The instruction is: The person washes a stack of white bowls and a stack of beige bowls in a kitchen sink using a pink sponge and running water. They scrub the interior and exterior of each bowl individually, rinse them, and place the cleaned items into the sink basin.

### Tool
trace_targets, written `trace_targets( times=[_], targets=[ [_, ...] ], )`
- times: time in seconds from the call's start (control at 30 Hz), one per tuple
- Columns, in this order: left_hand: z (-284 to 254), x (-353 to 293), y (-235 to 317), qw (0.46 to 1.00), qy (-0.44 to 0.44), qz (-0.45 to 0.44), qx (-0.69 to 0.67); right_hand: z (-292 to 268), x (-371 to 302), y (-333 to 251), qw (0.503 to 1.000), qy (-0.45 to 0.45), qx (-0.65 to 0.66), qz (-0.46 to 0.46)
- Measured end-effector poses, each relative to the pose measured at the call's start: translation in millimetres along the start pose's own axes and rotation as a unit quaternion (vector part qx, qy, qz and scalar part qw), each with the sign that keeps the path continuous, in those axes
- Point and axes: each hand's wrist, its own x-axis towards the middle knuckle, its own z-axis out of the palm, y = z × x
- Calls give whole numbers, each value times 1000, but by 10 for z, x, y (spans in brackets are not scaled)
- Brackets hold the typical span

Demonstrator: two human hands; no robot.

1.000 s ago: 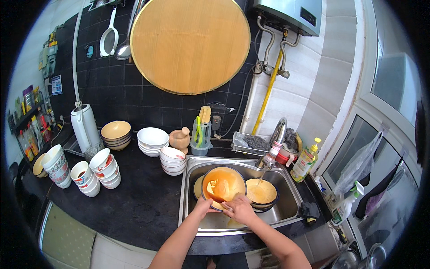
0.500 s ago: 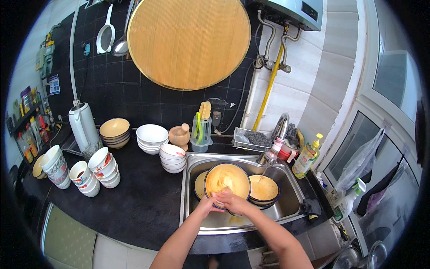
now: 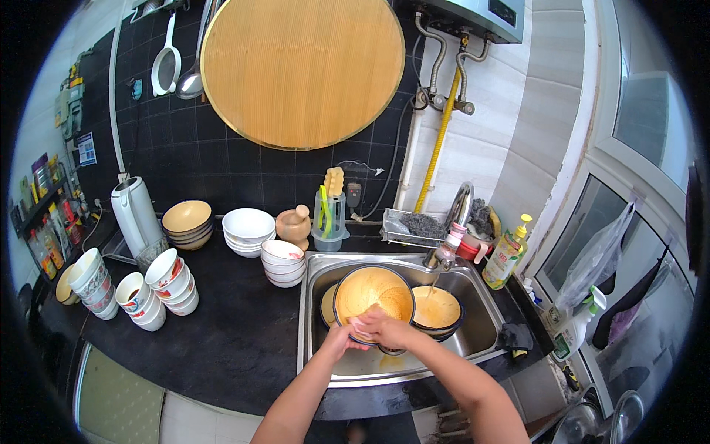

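A yellow bowl with a dark blue rim point(image 3: 374, 287) is tilted toward me over the sink point(image 3: 473, 353). My left hand point(image 3: 342, 340) is closed on its near-left rim. My right hand point(image 3: 386, 330) reaches over the near rim, fingers bunched against the inside wall; whether they grip a small cloth or scrubber I cannot make out. Streaks of foam or residue coat the bowl's inside. Right of it, a stack of similar bowls point(image 3: 436, 306) sits in the sink, the top one holding cloudy water. A thin stream runs into it from the faucet point(image 3: 461, 211). Another yellow bowl point(image 3: 327, 305) is partly hidden at left.
Stacked white bowls point(image 3: 248, 223), small bowls point(image 3: 283, 259), yellow bowls point(image 3: 188, 218) and patterned bowls point(image 3: 172, 277) stand left on the black counter. A kettle point(image 3: 134, 211), wooden mortar point(image 3: 293, 228) and utensil holder point(image 3: 329, 222) line the back. A soap bottle point(image 3: 506, 255) stands right of the sink.
My right hand has shifted slightly along the inside of the bowl, and the bowl has turned a little. The view has tilted slightly. My left hand keeps its hold.
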Motion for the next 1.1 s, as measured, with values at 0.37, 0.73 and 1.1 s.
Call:
trace_targets(
  times=[0.37,0.73,1.1],
  targets=[
    [5,56,-91,988,-87,-127,16,-330,95,-118,946,129,-296,36],
    [93,-25,-44,995,-34,-70,63,-571,376,-24,912,232,-323,99],
    [113,58,-53,989,93,100,51,83,-118,64,892,266,-11,366]
  ],
)
